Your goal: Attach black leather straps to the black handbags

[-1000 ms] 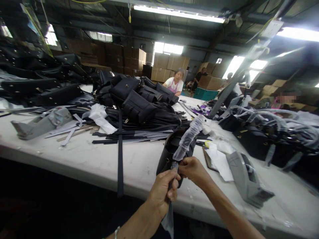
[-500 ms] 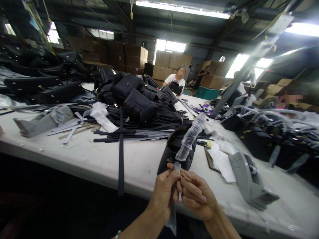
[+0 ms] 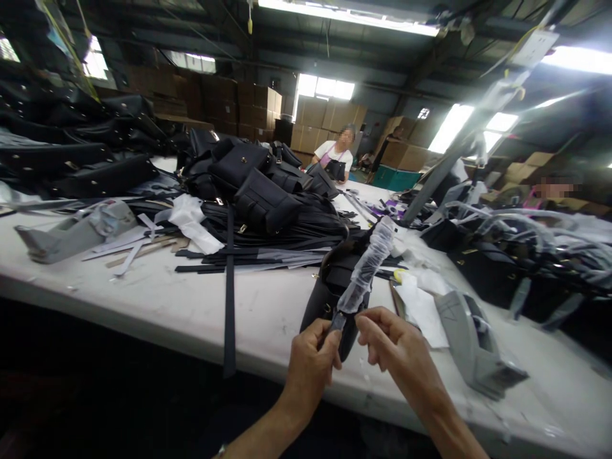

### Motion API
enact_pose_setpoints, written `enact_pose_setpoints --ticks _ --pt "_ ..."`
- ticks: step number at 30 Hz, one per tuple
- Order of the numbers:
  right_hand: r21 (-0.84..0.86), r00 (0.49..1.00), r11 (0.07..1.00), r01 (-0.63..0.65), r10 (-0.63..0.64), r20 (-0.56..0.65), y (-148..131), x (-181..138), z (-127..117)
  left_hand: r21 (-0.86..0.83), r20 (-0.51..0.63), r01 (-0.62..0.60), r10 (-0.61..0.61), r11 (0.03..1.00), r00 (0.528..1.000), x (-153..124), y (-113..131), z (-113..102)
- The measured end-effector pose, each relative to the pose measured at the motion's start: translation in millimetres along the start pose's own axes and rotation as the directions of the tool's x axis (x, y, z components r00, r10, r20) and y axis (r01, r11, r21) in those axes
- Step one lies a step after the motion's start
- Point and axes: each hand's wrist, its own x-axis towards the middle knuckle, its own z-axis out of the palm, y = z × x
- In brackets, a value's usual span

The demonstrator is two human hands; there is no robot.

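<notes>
My left hand is closed round the lower end of a black bag handle that is wrapped in clear plastic film. The handle belongs to a black handbag standing at the near edge of the white table. My right hand is just right of the handle, fingers curled and partly apart, touching or almost touching the film near my left thumb; nothing clear shows in it.
A pile of black bags and straps fills the table's middle and left. One grey tape dispenser sits at the right, another at the left. White paper scraps lie beside the bag. A person works at the far end.
The loose tail of film below my left hand is no longer visible. My right hand has come off the handle and moved slightly right, with its fingers opening.
</notes>
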Motion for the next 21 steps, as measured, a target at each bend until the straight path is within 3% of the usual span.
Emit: enact_pose_setpoints --ticks 4,7,9,12,15,18,21 --pt "-0.334 0.978 0.927 0.169 -0.2 -0.059 -17.0 2.9 16.4 0.124 -0.02 -0.059 0.062 0.991 0.998 0.5 -0.7 -0.7" --pt "-0.488 0.882 0.781 0.389 -0.469 -0.048 -19.9 1.0 21.7 0.14 -0.038 -0.091 0.097 0.986 0.995 1.5 -0.6 -1.5" --pt "-0.571 0.812 0.649 0.503 -0.58 0.057 -21.4 -0.7 17.5 0.152 -0.033 -0.104 0.11 0.983 0.993 2.4 -0.8 -1.8" --pt "-0.716 0.772 0.423 0.556 -0.582 0.256 -27.6 -0.7 7.0 0.187 -0.027 -0.105 0.112 0.977 0.993 3.4 -3.2 -1.6" --pt "-0.784 0.738 0.231 0.576 -0.559 0.378 -38.6 3.4 5.2 0.206 -0.03 -0.129 0.138 0.97 0.99 3.5 -6.6 -0.5" --pt "-0.775 0.69 0.097 0.625 -0.533 0.489 -51.0 10.3 13.3 0.202 -0.009 -0.149 0.154 0.968 0.988 3.1 -6.4 -0.1" --pt "-0.748 0.683 0.045 0.662 -0.449 0.577 -61.8 17.8 19.4 0.223 0.002 -0.141 0.144 0.965 0.99 3.4 -2.7 -1.1"
